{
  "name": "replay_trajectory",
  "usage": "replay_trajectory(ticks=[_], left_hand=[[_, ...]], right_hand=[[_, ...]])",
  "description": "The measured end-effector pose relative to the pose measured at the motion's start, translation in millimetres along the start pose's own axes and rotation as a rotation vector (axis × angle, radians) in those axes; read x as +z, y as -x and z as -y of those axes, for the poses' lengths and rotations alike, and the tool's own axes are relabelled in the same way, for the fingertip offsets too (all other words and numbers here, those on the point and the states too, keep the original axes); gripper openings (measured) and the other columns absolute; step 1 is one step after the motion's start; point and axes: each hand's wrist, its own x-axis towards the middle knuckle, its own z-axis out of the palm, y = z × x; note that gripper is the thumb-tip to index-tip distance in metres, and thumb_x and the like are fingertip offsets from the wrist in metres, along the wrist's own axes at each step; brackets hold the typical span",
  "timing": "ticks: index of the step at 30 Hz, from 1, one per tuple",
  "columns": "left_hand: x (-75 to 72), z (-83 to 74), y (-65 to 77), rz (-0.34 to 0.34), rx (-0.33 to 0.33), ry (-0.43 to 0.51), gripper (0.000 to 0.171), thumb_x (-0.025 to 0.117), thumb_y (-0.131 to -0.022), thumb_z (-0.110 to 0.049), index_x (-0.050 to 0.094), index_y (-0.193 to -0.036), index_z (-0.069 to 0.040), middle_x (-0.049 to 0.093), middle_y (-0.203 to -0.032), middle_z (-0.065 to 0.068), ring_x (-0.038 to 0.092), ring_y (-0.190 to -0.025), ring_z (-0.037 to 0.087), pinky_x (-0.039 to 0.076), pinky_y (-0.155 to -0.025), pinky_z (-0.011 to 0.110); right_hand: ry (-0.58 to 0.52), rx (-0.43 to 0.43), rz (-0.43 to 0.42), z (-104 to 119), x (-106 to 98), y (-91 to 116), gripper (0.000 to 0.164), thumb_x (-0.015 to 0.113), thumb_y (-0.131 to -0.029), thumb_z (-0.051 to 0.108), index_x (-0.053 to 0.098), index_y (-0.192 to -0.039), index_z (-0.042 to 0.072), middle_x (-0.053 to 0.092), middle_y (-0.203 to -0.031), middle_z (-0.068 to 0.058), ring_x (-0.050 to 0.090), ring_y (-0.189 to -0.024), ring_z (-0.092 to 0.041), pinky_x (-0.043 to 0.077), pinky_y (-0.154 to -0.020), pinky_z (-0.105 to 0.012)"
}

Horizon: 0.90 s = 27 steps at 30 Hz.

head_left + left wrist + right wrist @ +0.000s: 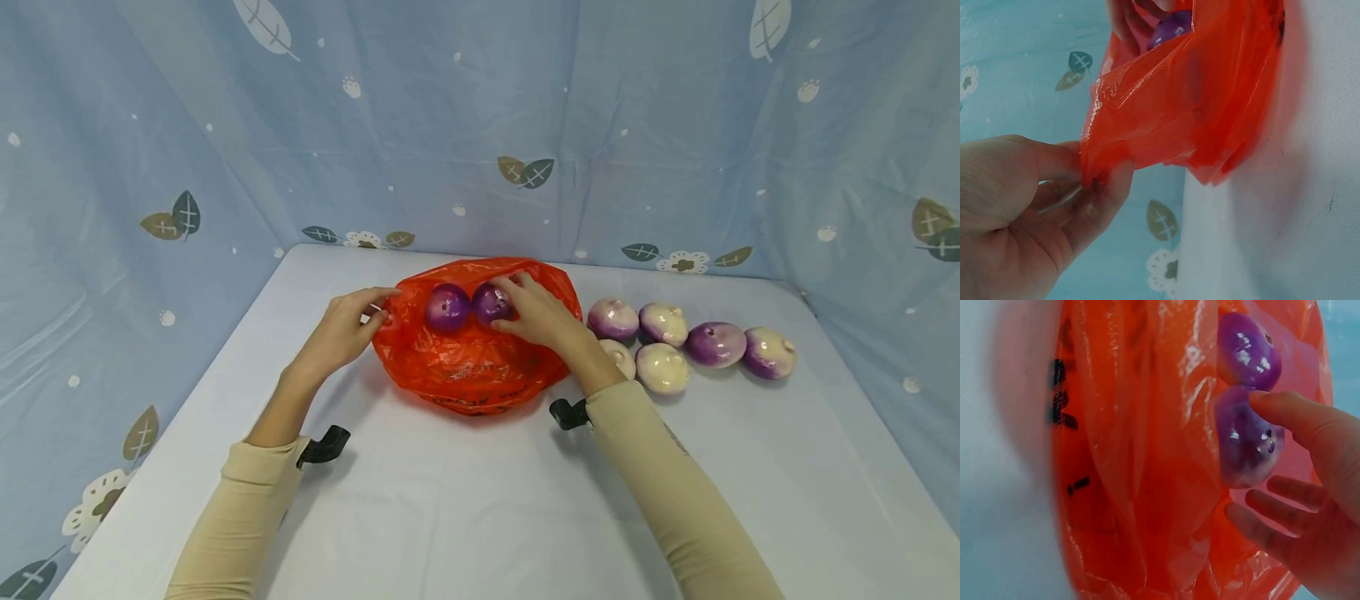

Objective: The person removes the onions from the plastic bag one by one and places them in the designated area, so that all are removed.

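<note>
A red plastic bag lies spread on the table with its mouth up. Two glossy purple onions sit side by side in it, a left onion and a right onion. My left hand pinches the bag's left rim between thumb and fingers, as the left wrist view shows. Over the bag's right side, my right hand is at the right onion. In the right wrist view its thumb overlaps the onion's top, while the other fingers are extended beside it, apart from its surface.
Several white-and-purple onions lie grouped on the white table, right of the bag and partly behind my right forearm. A blue patterned cloth hangs behind the table. Black wrist mounts stick out from both sleeves.
</note>
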Motion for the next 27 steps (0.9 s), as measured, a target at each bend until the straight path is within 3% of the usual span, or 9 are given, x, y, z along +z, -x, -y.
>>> replay_trajectory(ticks=[12,20,27], left_hand=[[0.7,-0.5,0.0,0.001,-0.002,0.000,0.036,0.052,-0.094,0.004,0.062,-0.129,-0.003,0.069,-0.112,0.019,0.070,-0.093,0.034,0.061,-0.077,0.045],[0.4,-0.8,0.0,0.003,-0.002,0.001,0.036,0.052,-0.094,0.004,0.061,-0.129,-0.002,0.069,-0.112,0.020,0.070,-0.093,0.035,0.061,-0.077,0.045],[0.5,-0.6,-0.3,0.001,0.000,-0.002,0.036,0.052,-0.095,0.004,0.062,-0.128,-0.003,0.070,-0.110,0.019,0.071,-0.091,0.034,0.062,-0.076,0.044]], right_hand=[[0.002,0.077,0.069,2.0,3.2,-9.8,0.074,0.074,-0.086,0.035,0.035,-0.149,0.028,0.039,-0.143,-0.015,0.044,-0.134,-0.035,0.044,-0.106,-0.058],[-0.028,0.103,0.063,0.3,4.6,-10.4,0.074,0.076,-0.085,0.033,0.033,-0.145,0.028,0.037,-0.147,-0.014,0.041,-0.137,-0.035,0.042,-0.108,-0.059],[-0.053,0.113,0.051,-2.1,6.1,-8.9,0.074,0.077,-0.084,0.034,0.033,-0.143,0.027,0.039,-0.145,-0.017,0.047,-0.133,-0.038,0.041,-0.107,-0.062]])
